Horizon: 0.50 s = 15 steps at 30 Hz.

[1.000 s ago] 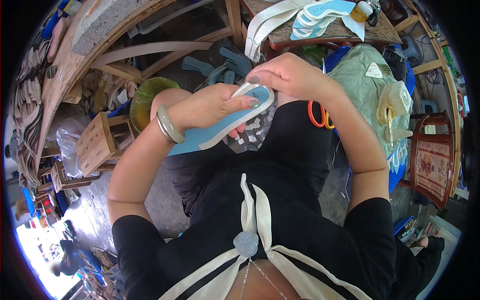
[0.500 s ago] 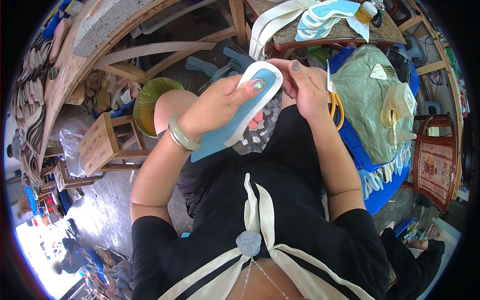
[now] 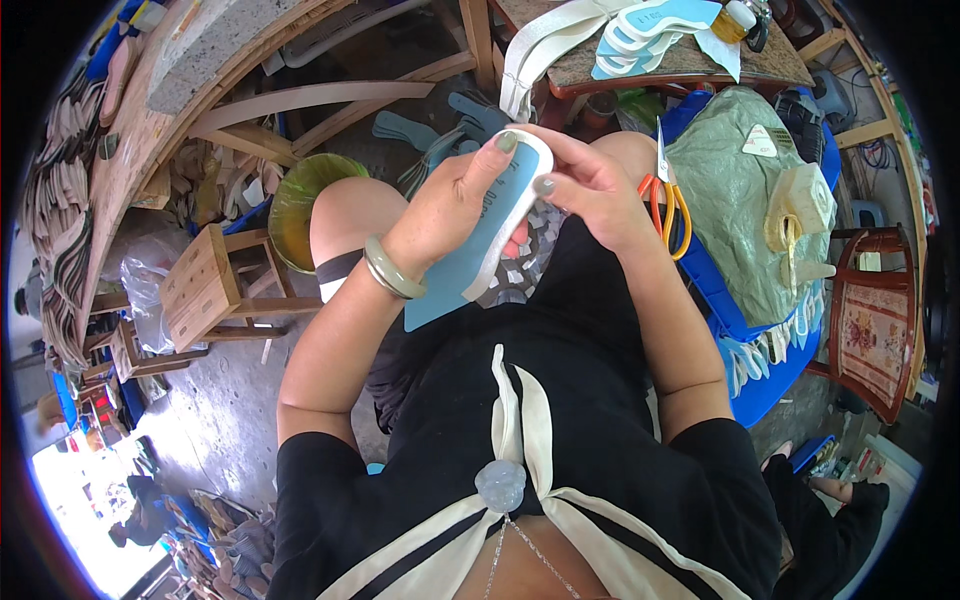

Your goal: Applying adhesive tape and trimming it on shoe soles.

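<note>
Over my lap, my left hand grips a light blue insole, its thumb pressed on the upper face near the rounded end. A white strip runs round that end and down the right edge. My right hand is closed on the edge by the rounded end, thumb on top and fingers behind. The fingers of both hands under the insole are mostly hidden. Just right of my right hand are scissors with orange and red handles, points away from me.
Blue insoles with white edging and white strips lie on the table ahead. At right, a green plastic sheet covers a blue bin bearing a tape roll. Left are a wooden stool and green-lined bucket.
My right thumb has come down onto the insole's edge. The insole has shifted and turned slightly, and my left hand has moved a little right. More of the scissors' red handle shows.
</note>
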Each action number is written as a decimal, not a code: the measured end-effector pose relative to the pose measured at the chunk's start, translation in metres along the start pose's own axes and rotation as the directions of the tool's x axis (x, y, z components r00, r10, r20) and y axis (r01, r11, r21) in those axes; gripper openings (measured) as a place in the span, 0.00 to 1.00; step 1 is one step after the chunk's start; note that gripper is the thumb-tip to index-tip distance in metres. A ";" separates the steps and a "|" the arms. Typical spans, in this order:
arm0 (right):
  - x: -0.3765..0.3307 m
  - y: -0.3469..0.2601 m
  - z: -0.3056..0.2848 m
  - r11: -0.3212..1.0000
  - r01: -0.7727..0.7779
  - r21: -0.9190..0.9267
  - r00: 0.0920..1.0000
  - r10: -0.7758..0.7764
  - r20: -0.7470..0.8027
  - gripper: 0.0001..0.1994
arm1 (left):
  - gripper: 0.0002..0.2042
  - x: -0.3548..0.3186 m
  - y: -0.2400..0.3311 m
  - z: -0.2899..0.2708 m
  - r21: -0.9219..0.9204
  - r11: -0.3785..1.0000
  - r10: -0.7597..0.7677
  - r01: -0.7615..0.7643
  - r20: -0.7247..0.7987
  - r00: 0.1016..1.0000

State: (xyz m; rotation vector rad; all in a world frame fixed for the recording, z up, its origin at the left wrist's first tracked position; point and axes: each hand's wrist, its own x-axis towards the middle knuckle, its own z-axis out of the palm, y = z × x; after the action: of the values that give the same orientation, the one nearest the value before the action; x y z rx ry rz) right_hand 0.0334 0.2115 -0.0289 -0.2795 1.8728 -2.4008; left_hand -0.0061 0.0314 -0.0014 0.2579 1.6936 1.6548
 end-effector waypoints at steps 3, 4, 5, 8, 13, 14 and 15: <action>-0.002 -0.004 -0.014 1.000 -0.017 0.022 0.997 0.016 0.074 0.18 | 0.28 -0.003 0.001 0.003 0.003 1.000 0.014 -0.014 0.011 1.000; -0.003 -0.003 -0.014 1.000 -0.018 0.024 0.997 0.016 0.070 0.18 | 0.27 -0.004 0.001 0.002 0.006 1.000 0.029 -0.029 0.011 1.000; -0.004 -0.002 -0.014 0.999 0.009 -0.036 0.998 -0.007 0.059 0.18 | 0.26 -0.005 0.001 0.002 0.009 0.999 0.044 -0.044 0.011 0.999; -0.008 -0.002 -0.014 0.989 0.058 -0.135 0.998 -0.052 0.047 0.18 | 0.26 -0.006 -0.002 0.003 -0.003 0.999 0.038 -0.038 -0.008 0.999; -0.010 -0.008 -0.009 0.958 0.077 -0.277 0.997 -0.075 0.021 0.18 | 0.25 -0.006 -0.002 0.002 0.089 0.993 0.080 -0.080 -0.005 0.997; -0.010 -0.008 -0.007 0.957 0.071 -0.280 0.997 -0.073 0.004 0.17 | 0.24 -0.007 -0.003 0.003 0.124 0.988 0.099 -0.096 -0.021 0.995; -0.010 -0.007 -0.006 0.957 0.065 -0.282 0.997 -0.071 -0.013 0.17 | 0.24 -0.008 -0.002 0.005 0.124 0.988 0.098 -0.094 -0.021 0.995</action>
State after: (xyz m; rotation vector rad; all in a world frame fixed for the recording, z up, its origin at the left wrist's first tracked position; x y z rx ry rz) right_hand 0.0423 0.2203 -0.0247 -0.3414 2.2518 -2.1800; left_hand 0.0033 0.0303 -0.0001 0.3837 1.8317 1.6316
